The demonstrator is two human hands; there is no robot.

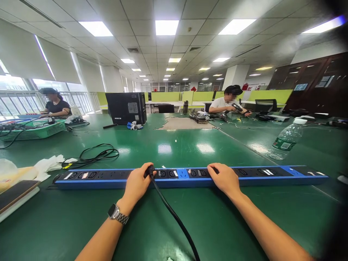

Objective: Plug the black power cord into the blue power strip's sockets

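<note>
A long blue and black power strip lies across the green table. My left hand, with a watch on its wrist, is closed round a black plug at the strip, left of its middle. From that plug a thick black cable runs down toward the bottom edge. Whether the plug is fully seated in a socket is hidden by the fingers. My right hand rests on the strip right of its middle, fingers curled over the top; what is under the fingertips, if anything, is hidden.
A coiled black cable and white tissue lie at the left, near a green basket. Farther back stand a black computer case and, at the right, a water bottle. Two people sit at the far sides.
</note>
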